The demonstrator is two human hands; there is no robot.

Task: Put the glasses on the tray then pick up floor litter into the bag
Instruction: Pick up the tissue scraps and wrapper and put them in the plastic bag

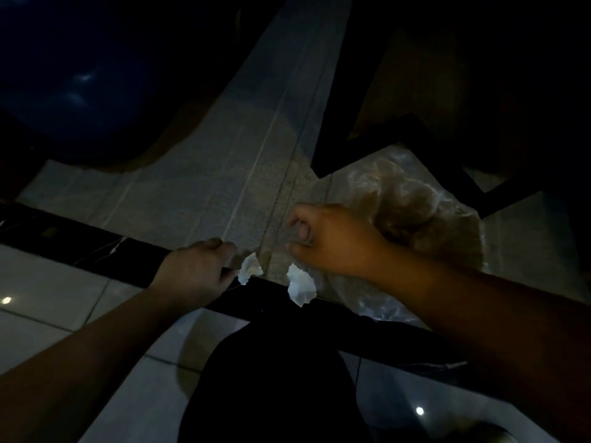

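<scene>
The scene is dim. My left hand (pixel 195 270) is low over the floor, its fingertips pinched on a small white scrap of paper (pixel 250 268). My right hand (pixel 326 239) is just to the right, fingers curled around the rim of a clear plastic bag (pixel 425 212) that lies on the floor behind it. A second white paper scrap (pixel 300 284) shows just below my right hand, at the bag's mouth; whether it hangs from the fingers or lies loose is unclear. No glasses or tray are in view.
A grey striped rug (pixel 243 174) covers the floor ahead, bordered by a black marble strip (pixel 80 241) and glossy white tiles (pixel 48 282). A dark blue rounded seat (pixel 80 75) looms at upper left. Black furniture legs (pixel 399 139) stand at upper right. My dark-clothed knee (pixel 275 388) is below.
</scene>
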